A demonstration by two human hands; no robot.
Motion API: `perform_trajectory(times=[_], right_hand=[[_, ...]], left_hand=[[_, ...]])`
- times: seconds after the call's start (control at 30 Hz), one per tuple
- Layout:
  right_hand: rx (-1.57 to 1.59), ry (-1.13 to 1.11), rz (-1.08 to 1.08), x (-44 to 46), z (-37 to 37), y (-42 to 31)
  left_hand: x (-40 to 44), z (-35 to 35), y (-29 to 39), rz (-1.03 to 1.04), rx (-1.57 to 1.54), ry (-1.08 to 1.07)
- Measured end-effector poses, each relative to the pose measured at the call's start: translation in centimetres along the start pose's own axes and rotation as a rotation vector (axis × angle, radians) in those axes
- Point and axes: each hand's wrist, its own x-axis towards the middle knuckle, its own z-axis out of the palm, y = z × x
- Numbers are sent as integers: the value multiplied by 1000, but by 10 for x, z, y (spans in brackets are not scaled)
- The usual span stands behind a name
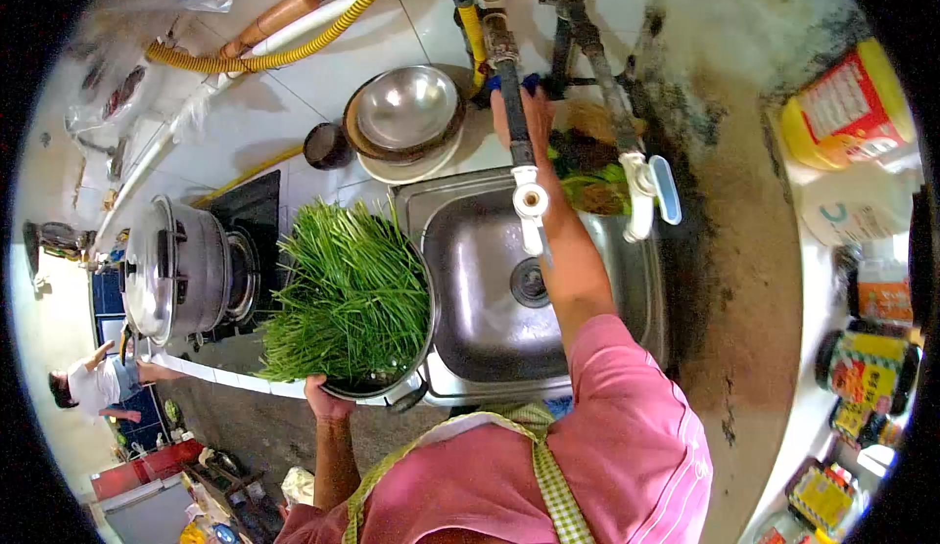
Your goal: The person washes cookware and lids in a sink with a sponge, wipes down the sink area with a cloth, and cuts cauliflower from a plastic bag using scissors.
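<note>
A large metal pot (432, 289), heaped with long green leafy stalks (343, 294) like garlic chives, stands at the left edge of the steel sink (470, 319). Its near rim is in the grip of my left hand (330, 402). My right arm stretches over the sink to the back, where my right hand (540, 118) is partly covered by a dark vertical pipe (508, 103). Something blue (531, 84) shows at its fingertips; I cannot make out what it is or how the fingers are set. The sink basin holds no vegetables.
White taps (530, 201) hang over the sink. Stacked metal bowls (406, 108) and a small dark bowl (327, 146) are behind the pot. A lidded steamer pot (176, 265) stands on the stove at left. Bottles and jars (867, 373) line the right ledge. Another person (98, 387) is far left.
</note>
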Motion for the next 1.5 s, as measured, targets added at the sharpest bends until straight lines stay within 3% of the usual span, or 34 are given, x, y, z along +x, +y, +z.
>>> perform_trajectory(times=[0.03,0.1,0.17,0.2,0.27,0.33,0.4,0.43,0.5,0.57,0.63,0.7,0.77,0.83,0.9,0.97,1.07,1.1,1.17,1.23,1.27,1.37,1.43,1.5], right_hand=[[-244,100,-196,18,10,10],[-499,228,-378,27,47,44],[-360,87,-73,35,80,59],[-560,298,-211,35,97,67],[-750,329,-216,23,122,75],[-626,197,-233,4,120,64],[-310,9,-194,-20,110,54],[-141,-60,-137,-31,102,47],[-115,-20,123,-69,37,-29],[-405,-151,-285,-107,38,-19],[-315,-91,-102,-132,71,-26],[26,-43,35,-171,50,-52],[-93,-321,-468,-211,31,-45],[-7,-675,-160,-240,8,-36],[-255,-1028,-47,-253,-28,-18],[-301,-680,15,-280,-58,12],[-50,-526,102,-277,-95,45],[19,-469,127,-278,-101,55],[30,-325,338,-264,-116,45],[216,-222,553,-238,-150,-12],[290,-178,524,-234,-147,-4],[443,-109,580,-222,-155,-26],[387,-104,565,-211,-158,-47],[354,17,329,-198,-172,-84]], left_hand=[[-1,15,0,-33,-1,-4],[2,17,-2,-64,17,2],[15,19,-3,-137,-17,-9],[8,36,-1,-46,43,32],[9,19,2,-74,33,57],[10,5,5,-133,19,65],[10,8,1,-132,11,70],[9,11,2,-119,8,70],[11,6,5,-174,68,90],[21,-10,3,-230,-17,-6],[12,21,6,-161,-34,-62],[19,15,8,-181,-39,-42],[24,16,12,-215,-38,-85],[31,10,13,-230,-46,-133],[39,-3,16,-313,-4,-154],[38,-5,17,-315,-10,-133],[30,16,19,-307,10,-88],[43,1,19,-399,-8,-32],[52,0,19,-424,-37,-49],[56,0,24,-478,-45,-120],[59,-2,24,-440,43,-22],[77,-14,25,-504,25,-85],[74,-5,27,-470,131,11],[73,-7,28,-449,157,45]])
